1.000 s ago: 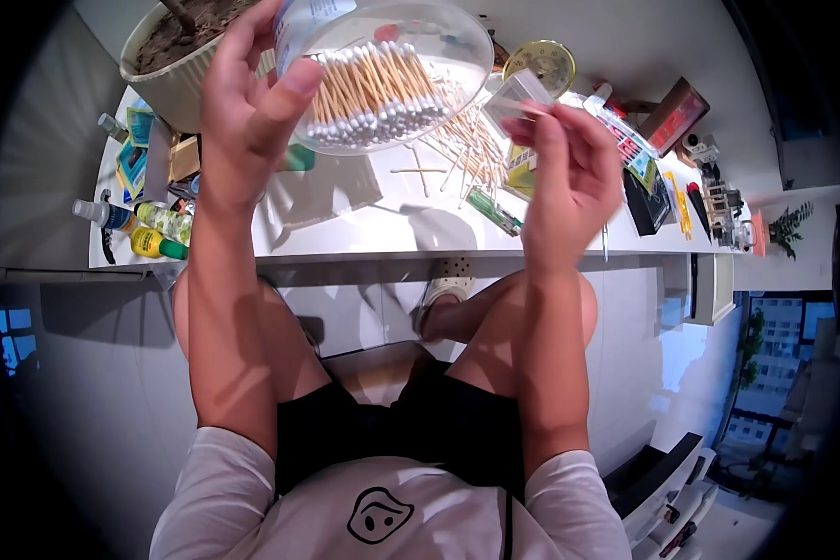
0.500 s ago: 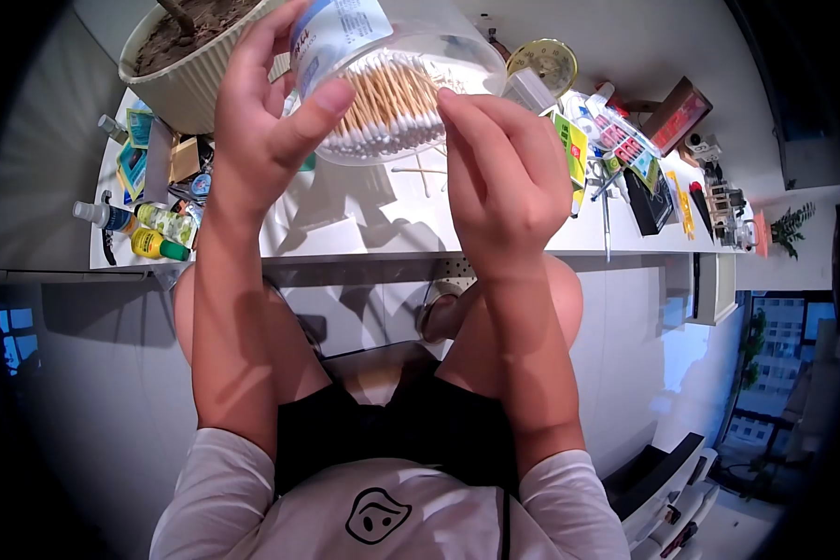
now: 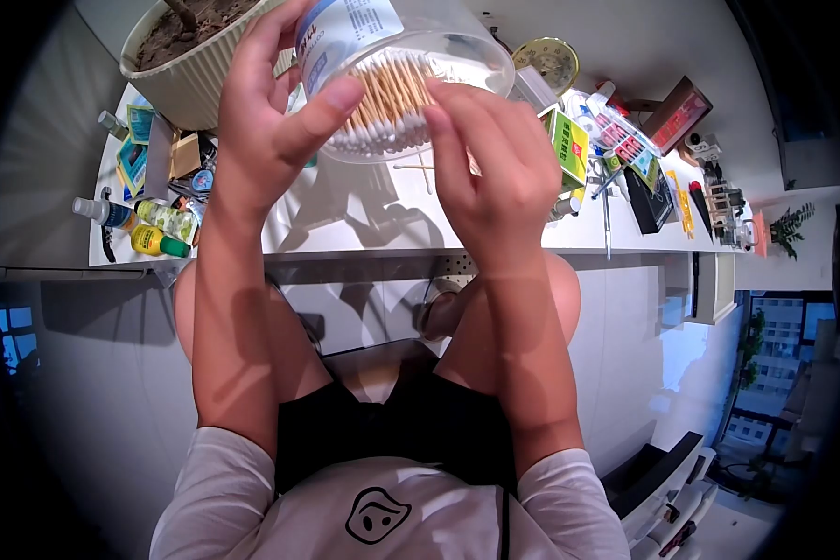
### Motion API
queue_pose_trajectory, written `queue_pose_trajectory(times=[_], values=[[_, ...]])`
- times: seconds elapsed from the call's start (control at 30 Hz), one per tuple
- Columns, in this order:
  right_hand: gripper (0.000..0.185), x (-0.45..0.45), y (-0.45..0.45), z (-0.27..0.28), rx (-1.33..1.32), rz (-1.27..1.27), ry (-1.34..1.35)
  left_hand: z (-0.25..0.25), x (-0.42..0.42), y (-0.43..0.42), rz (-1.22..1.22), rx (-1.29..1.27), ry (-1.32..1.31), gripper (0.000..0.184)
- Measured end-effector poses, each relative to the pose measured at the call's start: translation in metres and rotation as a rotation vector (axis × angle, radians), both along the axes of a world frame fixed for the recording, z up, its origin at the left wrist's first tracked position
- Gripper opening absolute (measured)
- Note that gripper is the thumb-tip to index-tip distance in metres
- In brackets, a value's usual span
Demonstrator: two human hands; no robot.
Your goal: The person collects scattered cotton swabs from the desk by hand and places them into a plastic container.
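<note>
My left hand (image 3: 275,117) grips a clear plastic tub (image 3: 471,56) with a blue-and-white label, its thumb across the near side. The tub is held tilted above the table. Many cotton swabs (image 3: 389,93) with pale wooden sticks and white tips are packed inside. At the tub's right side is my right hand (image 3: 504,168), its thumb and forefinger slightly apart and touching the swabs or the tub's edge; exactly which is hidden. A couple of loose swabs (image 3: 413,167) lie on the white table (image 3: 299,229) below.
A ribbed plant pot (image 3: 182,84) stands at the back left. Small bottles, including a yellow one with a green cap (image 3: 159,242), are at the left edge. A green-and-yellow box (image 3: 567,145), a gold round dial (image 3: 546,65) and a dark box (image 3: 651,201) are on the right.
My right thumb and forefinger have moved apart from a pinch at the swabs and shifted slightly left. The swabs sit further left in the tub, which has moved slightly right.
</note>
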State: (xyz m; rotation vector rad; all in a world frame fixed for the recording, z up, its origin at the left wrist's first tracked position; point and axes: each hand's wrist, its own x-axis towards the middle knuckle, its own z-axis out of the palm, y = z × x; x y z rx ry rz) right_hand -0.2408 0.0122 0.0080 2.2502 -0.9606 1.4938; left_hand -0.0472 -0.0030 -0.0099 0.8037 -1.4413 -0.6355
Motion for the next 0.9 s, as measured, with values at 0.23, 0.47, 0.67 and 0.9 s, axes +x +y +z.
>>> queue_pose_trajectory(times=[0.23, 0.47, 0.67, 0.9], values=[[0.014, -0.022, 0.012, 0.007, 0.248, 0.104, -0.503, 0.001, 0.002, 0.000, 0.024, -0.008, 0.032, 0.088], [0.011, -0.027, -0.005, -0.052, 0.786, -0.050, 0.149, 0.002, 0.006, -0.004, 0.029, -0.003, 0.001, 0.086], [0.001, -0.014, -0.015, -0.095, 0.756, 0.033, 0.101, 0.003, 0.003, -0.001, 0.030, -0.006, -0.021, 0.086], [0.012, -0.006, -0.025, -0.097, 0.471, 0.047, 0.099, 0.004, 0.004, 0.002, 0.035, 0.036, 0.008, 0.089]])
